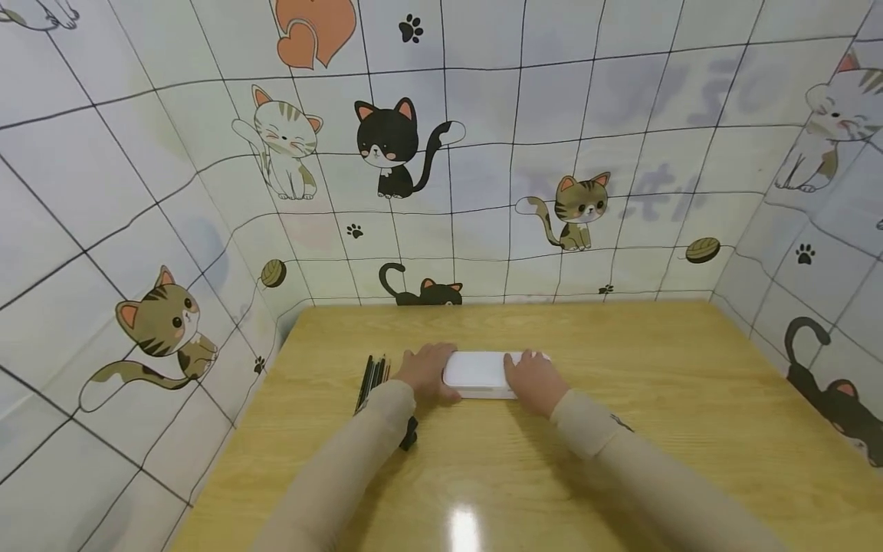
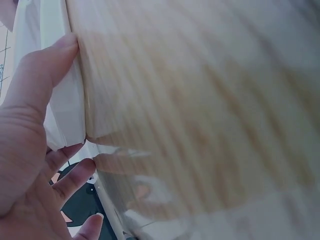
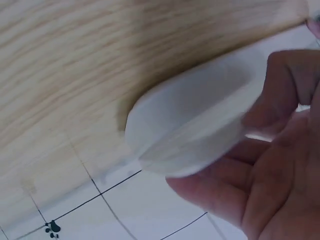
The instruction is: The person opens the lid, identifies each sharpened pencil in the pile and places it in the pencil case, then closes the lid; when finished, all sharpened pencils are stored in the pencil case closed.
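A white rounded box [image 1: 476, 369] with a seam along its side lies flat on the wooden table, long side toward me. My left hand [image 1: 428, 371] holds its left end; in the left wrist view the thumb [image 2: 62, 50] presses the front side while the fingers reach behind the end. At the right part of the box my right hand [image 1: 536, 382] grips the upper part, like a lid, between thumb and fingers. Seen from the right wrist, the thumb [image 3: 262, 112] lies on the near side and the fingertips on the far edge. The inside is hidden.
Several dark pencils or pens [image 1: 372, 379] lie left of my left hand, partly covered by the sleeve. A small black object [image 1: 409, 435] shows beside the left forearm. The table [image 1: 635, 360] meets cat-patterned walls [image 1: 483, 176] at the back and sides.
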### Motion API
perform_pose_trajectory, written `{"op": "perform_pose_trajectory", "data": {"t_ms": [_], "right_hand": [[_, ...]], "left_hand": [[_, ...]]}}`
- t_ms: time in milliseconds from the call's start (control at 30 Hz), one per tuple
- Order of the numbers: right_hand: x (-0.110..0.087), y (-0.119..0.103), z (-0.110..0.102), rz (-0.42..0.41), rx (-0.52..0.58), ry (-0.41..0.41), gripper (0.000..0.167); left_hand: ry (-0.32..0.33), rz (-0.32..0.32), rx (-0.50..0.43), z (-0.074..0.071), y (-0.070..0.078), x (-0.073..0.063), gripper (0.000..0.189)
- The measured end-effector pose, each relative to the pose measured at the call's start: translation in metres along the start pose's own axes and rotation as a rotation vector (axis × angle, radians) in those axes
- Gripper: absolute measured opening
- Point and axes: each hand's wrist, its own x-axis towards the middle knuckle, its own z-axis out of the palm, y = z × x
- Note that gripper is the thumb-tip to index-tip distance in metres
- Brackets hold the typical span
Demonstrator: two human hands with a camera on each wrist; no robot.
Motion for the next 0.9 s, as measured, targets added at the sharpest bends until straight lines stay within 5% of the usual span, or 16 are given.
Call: {"op": "perform_pose_trajectory", "data": {"t_ms": [200,500,700,900], "right_hand": [[-0.010,0.020,0.000,0.005,0.171,-0.070,0.055],[-0.006,0.053,-0.002,-0.057,0.424,-0.142,0.031],[-0.007,0.067,-0.010,-0.020,0.617,-0.246,0.044],[-0.006,0.075,-0.010,-0.037,0.701,-0.236,0.042]], "left_hand": [[-0.013,-0.026,-0.045,0.005,-0.003,0.003,0.101],[-0.044,-0.081,-0.137,0.000,0.000,0.000,0.102],[-0.036,-0.081,-0.180,-0.003,0.001,-0.002,0.099],[-0.031,-0.090,-0.205,-0.002,0.001,-0.003,0.097]]}}
